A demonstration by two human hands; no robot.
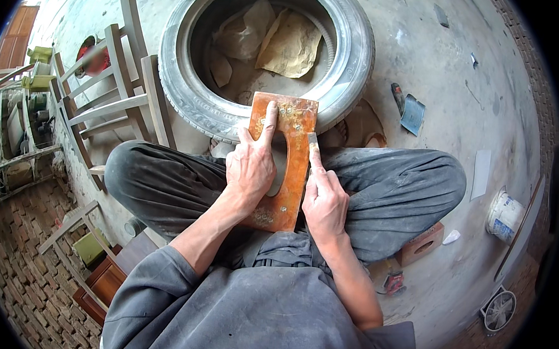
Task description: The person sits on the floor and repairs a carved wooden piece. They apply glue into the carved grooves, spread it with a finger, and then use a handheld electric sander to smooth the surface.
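An orange-brown wooden board (295, 175) with a long oval hole and pale patches stands lengthwise before me. Its near end is at my lap, its far end by the tyre's rim. My left hand (251, 166) grips its left side, thumb and fingers around the wood beside the hole and index finger stretched along the face. At the board's right edge, my right hand (324, 201) is closed with the index finger pointing forward. A small flat grey piece (312, 139) shows at that fingertip, pressed to the edge. Its kind cannot be made out.
A large dusty tyre (356, 70) lies ahead, with brown paper sheets (290, 44) inside. Wooden chair frames (122, 75) stand at left. A blue-grey sheet (413, 114), a white bucket (505, 214), and a holed wooden block (421, 244) are on the floor at right.
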